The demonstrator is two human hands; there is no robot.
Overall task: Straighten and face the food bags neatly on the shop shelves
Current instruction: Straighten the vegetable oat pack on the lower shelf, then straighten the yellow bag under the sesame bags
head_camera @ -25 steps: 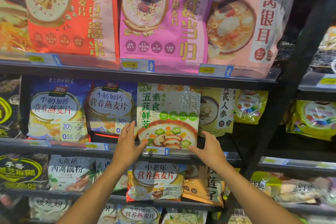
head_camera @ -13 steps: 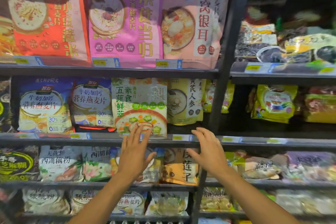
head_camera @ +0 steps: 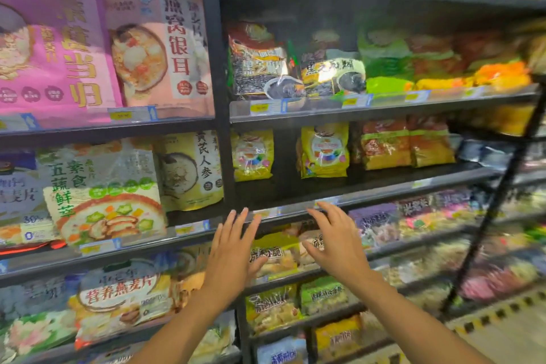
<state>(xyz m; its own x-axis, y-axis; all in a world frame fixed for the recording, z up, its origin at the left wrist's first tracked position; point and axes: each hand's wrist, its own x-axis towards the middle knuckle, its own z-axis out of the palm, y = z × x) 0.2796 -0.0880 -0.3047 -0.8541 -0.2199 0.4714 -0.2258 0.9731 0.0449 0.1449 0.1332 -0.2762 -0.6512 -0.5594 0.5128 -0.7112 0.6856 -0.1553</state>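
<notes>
1. L hand [head_camera: 233, 248] & R hand [head_camera: 336, 242] were both raised in front of the shelves. Fingers were straight & spread, backs to camera, holding nothing.
2. L hand was just right of the black post [head_camera: 217, 91], fingertips up by the shelf lip [head_camera: 384, 188]. R hand's fingertips were at the same lip. Couldn't tell if either touched it.
3. One shelf down, behind & between the hands, was a lime bag [head_camera: 277, 248], partly hidden by both.
4. Left bay, mid shelf: veg bag [head_camera: 103, 195] stood upright at the front edge, face fwd. Yellow bag [head_camera: 192, 168] was just beside it on the right, next to the post, set further back.
5. Left bay, upper shelf: purple bag [head_camera: 53, 53] & pink bag [head_camera: 156, 47] stood side by side, faces fwd.
6. Right bay, mid shelf: small bags [head_camera: 323, 151] stood upright w/ a gap between them, back from the lip. Orange bags [head_camera: 407, 142] were to their right.
7. Right bay, upper shelf: dark bags [head_camera: 260, 65] at the front. The rest was too blurred to read.
</notes>
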